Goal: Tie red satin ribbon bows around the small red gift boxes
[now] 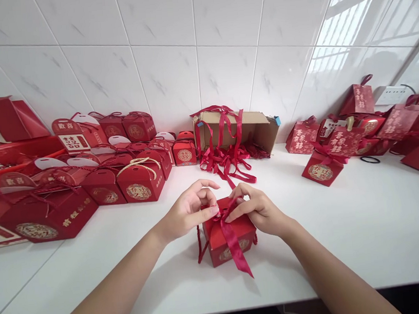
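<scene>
A small red gift box point(218, 254) with a round gold emblem stands on the white table near its front edge. Crimson ribbon point(234, 245) is looped and crossed on top, one tail hanging down the front past the base. At the left of the ribbon's crossing, my left hand point(194, 207) pinches a bit of it between thumb and a finger. My right hand point(256, 206) grips the ribbon on the other side, its fingers bent over the box top. Dark red cord handles point(201, 245) hang at the box's sides.
Behind the box, an open cardboard carton point(262, 137) lies on its side with loose ribbons point(228, 162) spilling out. Several red boxes point(138, 182) crowd the left. More stand at right, including a ribboned box point(322, 166) beside a black ring point(370, 159).
</scene>
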The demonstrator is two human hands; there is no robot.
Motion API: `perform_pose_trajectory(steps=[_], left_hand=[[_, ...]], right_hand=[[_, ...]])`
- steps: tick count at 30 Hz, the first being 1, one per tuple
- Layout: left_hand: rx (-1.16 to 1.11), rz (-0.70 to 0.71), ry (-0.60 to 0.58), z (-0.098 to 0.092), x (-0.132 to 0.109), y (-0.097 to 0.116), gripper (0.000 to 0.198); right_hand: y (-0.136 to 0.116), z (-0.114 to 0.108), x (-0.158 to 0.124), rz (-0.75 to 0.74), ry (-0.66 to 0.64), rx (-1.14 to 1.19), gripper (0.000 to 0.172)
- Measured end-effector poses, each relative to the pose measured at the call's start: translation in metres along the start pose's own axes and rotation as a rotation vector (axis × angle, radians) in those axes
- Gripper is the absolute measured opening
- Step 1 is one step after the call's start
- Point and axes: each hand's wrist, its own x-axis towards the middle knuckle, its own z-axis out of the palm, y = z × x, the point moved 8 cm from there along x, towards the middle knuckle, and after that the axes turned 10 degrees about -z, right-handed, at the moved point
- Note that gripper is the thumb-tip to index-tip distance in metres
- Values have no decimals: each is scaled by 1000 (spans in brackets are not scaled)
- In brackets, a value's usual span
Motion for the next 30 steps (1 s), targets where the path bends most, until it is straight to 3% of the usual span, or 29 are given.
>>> perform_pose_trajectory(steps=[10,18,21,26,30], left_hand=[[-83,-32,34,-4,1,-1,39],[34,-57,96,-5,0,-3,42],[79,-84,138,-6,-1,-3,34],[137,-100,231,-10,0,-2,23],[207,-79,328,-17,0,-2,22]], right_hand=[[-1,-1,0,-7,4,-9,44],[-9,-13,2,-63,86,-141,32],[-7,-19,3,-44,103,-232,30],[-14,-24,6,-171,95,-317,21],[-11,-29,4,-135,124,-304,19]])
